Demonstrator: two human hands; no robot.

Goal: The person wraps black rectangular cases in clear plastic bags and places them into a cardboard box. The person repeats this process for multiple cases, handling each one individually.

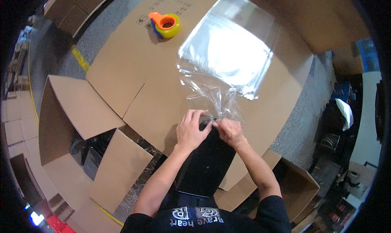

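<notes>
Both my hands are at the gathered near end of a clear plastic bag [216, 98], which trails off a shiny stack of flat clear bags [228, 45]. My left hand [190, 130] is closed on the bag's edge, its thumb pointing toward the other hand. Fingers curled in, my right hand [229, 131] pinches the plastic just beside it. Directly below them a black box-shaped object [207, 163] stands against my body, its top end partly hidden by my hands. The fingertips are slightly blurred.
A cardboard sheet [159, 74] covers the work surface. At its far left lies an orange tape dispenser [167, 23] with a yellow roll. To my left stands an open carton [61, 123] with dark items inside. Another open carton [299, 184] is on my right.
</notes>
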